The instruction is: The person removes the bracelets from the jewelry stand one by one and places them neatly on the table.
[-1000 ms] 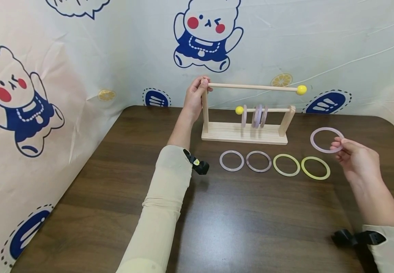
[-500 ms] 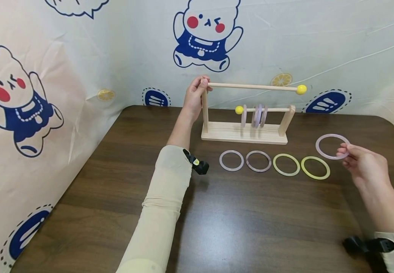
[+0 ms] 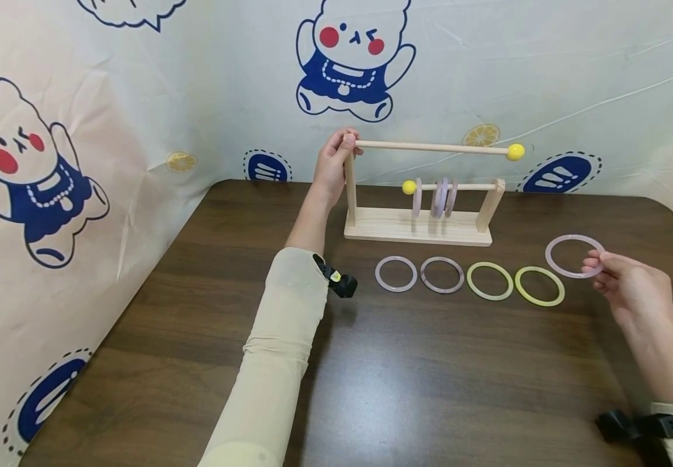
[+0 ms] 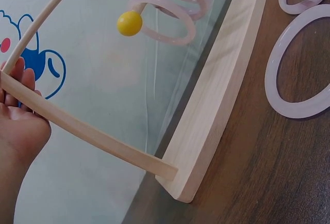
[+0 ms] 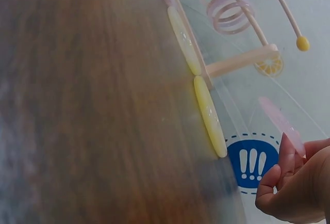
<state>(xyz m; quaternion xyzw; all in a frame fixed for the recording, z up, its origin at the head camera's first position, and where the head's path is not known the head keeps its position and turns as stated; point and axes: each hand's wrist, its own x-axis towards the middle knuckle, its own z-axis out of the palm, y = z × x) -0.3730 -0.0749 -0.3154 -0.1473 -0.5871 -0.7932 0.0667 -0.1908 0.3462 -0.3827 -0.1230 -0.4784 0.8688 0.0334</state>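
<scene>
My left hand (image 3: 332, 167) grips the top of the left post of a wooden bangle stand (image 3: 418, 227), where the upper rod (image 3: 430, 147) begins. That rod ends in a yellow ball (image 3: 515, 152) on the right. Several pale purple bangles (image 3: 441, 198) hang on the lower rod, which has a yellow ball (image 3: 409, 187) at its left end. My right hand (image 3: 634, 288) pinches a pale pink-purple bangle (image 3: 574, 275) by its right edge, to the right of the stand. In the right wrist view this bangle (image 5: 281, 121) shows nearly edge-on.
In front of the stand lies a row: a pale purple bangle (image 3: 396, 290), a mottled purple bangle (image 3: 442, 291), a pale yellow-green bangle (image 3: 490, 298) and a brighter yellow bangle (image 3: 539, 303). A printed cloth (image 3: 243, 78) hangs behind the dark wooden table (image 3: 406, 389).
My right hand has moved right and toward me with the bangle, slowing lately. The left hand, stand and row of bangles have stayed in place.
</scene>
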